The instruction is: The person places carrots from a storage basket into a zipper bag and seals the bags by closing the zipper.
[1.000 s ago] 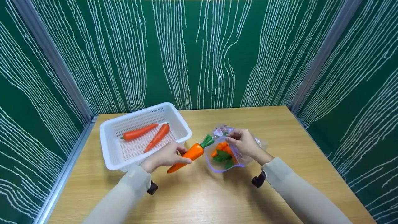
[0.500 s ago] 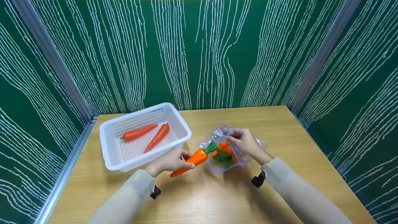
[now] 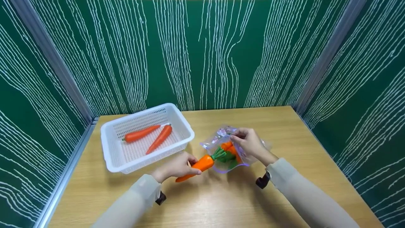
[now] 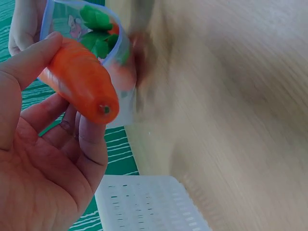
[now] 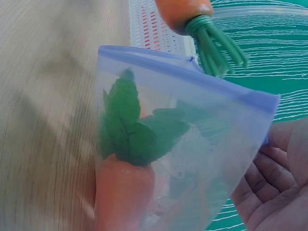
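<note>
- My left hand [image 3: 178, 165] grips a bright orange, tapering carrot with a bundle of green stalks [image 3: 204, 162], thumb on one side and fingers on the other, at the near side of the wooden tabletop [image 3: 202, 205].
- My right hand [image 3: 248, 142] pinches the edge of a clear, printed plastic bag with a purple rim [image 5: 255, 97], its mouth gaping.
- The stalks point at that mouth and, seen from the head, overlap it; whether their tips are inside, I cannot tell.
- Already in the bag: orange carrots with flat green leaves [image 5: 126, 192], pressed close behind the film, their exact count unclear.
- At left, two slender, red-orange carrots lie apart on the floor of a white, perforated plastic basket [image 3: 105, 142], one slanting towards me [image 3: 160, 139], the other nearer crosswise [image 3: 142, 133]; neither is in my grasp.
- By my judgement, the work is partway. If the bag is where the carrots belong, some are in place, one is at the threshold and two more wait in the basket.
- Also not done, on that reading: the bag's rim is unsealed, and the body of the carrot I hold is wholly outside it.
</note>
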`<move>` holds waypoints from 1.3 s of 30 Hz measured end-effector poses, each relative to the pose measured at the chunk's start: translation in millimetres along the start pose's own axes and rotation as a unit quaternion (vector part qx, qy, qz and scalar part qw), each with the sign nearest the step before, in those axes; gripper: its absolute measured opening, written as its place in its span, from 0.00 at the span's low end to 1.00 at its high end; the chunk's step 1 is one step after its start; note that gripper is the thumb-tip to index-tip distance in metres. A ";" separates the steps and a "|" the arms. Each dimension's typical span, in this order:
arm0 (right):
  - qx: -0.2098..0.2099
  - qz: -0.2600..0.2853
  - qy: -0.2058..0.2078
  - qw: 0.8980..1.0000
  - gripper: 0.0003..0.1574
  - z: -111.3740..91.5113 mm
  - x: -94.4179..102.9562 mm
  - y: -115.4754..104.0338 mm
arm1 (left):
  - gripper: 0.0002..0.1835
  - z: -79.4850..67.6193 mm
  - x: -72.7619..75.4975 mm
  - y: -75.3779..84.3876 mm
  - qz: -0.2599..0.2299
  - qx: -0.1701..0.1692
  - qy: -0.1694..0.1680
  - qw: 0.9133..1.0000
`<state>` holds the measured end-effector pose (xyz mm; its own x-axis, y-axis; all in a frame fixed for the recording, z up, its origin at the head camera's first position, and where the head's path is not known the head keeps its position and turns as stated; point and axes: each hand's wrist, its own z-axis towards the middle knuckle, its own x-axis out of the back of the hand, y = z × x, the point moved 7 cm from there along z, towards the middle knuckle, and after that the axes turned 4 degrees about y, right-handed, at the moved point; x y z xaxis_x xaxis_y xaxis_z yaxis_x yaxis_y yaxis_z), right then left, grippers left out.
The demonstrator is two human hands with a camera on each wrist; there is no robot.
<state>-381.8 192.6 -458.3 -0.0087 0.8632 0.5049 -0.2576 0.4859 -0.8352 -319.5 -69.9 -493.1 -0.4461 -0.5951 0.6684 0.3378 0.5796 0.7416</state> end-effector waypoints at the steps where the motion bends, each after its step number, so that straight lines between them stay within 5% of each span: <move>1: 0.001 -0.001 0.000 1.000 0.06 -0.1 0.3 -0.2 | 0.15 0.5 -1.7 0.3 -0.005 -0.002 -0.003 1.000; 9: -0.006 -0.006 0.003 1.000 0.07 -0.1 0.7 -1.4 | 0.11 7.8 -12.9 5.3 -0.020 -0.002 -0.010 1.000; 20: -0.017 -0.018 -0.001 1.000 0.06 0.3 1.9 -2.5 | 0.14 24.5 -25.1 3.4 -0.085 0.045 -0.003 0.995; 30: -0.011 -0.009 0.003 1.000 0.06 0.4 2.6 -5.3 | 0.16 35.5 -36.0 13.9 -0.121 0.038 0.031 0.991; 39: -0.007 0.000 -0.002 1.000 0.06 -0.7 1.3 -8.6 | 0.16 41.3 -38.1 18.3 -0.114 0.083 0.104 0.984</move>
<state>-378.9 189.6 -450.6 -0.0126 0.8624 0.5061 -0.2449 0.4880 -0.8377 -330.6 -13.7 -507.4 -0.3088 -0.8119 0.4955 0.1000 0.4903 0.8658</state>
